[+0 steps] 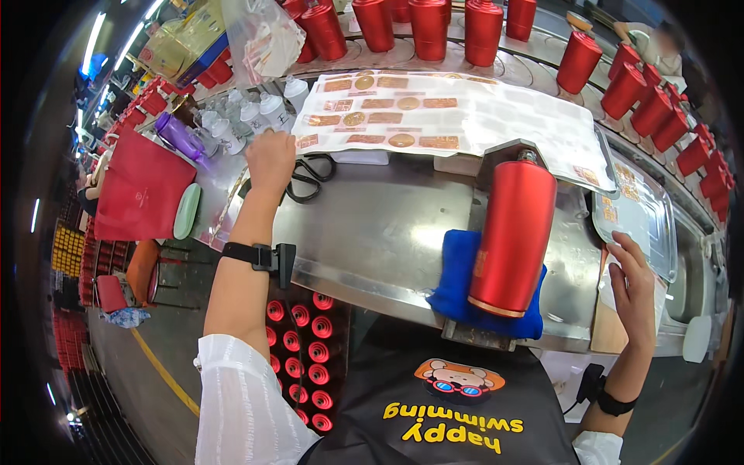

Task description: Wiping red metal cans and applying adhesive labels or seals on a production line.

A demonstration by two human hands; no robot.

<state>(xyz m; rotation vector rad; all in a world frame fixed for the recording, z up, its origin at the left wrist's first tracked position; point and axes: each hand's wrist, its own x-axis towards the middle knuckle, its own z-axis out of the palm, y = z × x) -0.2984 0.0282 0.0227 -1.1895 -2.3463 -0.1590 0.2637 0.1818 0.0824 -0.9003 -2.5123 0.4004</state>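
Note:
My left hand [270, 160] is at the far left of the metal bench, its fingers curled in beside several small clear bottles with whitish tops [273, 110]. Whatever its fingertips hold, if anything, is hidden. Black-handled scissors [316, 180] lie just right of that wrist. A glossy red bottle [515, 232] lies tilted on a stand in front of me, over a blue cloth [456, 275]. To its right hovers my right hand [635, 283], fingers apart and holding nothing. White sheets with rows of gold and red labels [380, 116] spread along the bench's back.
Red bottles [428, 31] stand on a curved conveyor behind the bench. At left are a purple bottle [180, 138], a red sheet-like piece [143, 190] and a pale green oval object [187, 211]. A clear plastic tray [647, 225] sits at right. Another person [659, 50] is at far right.

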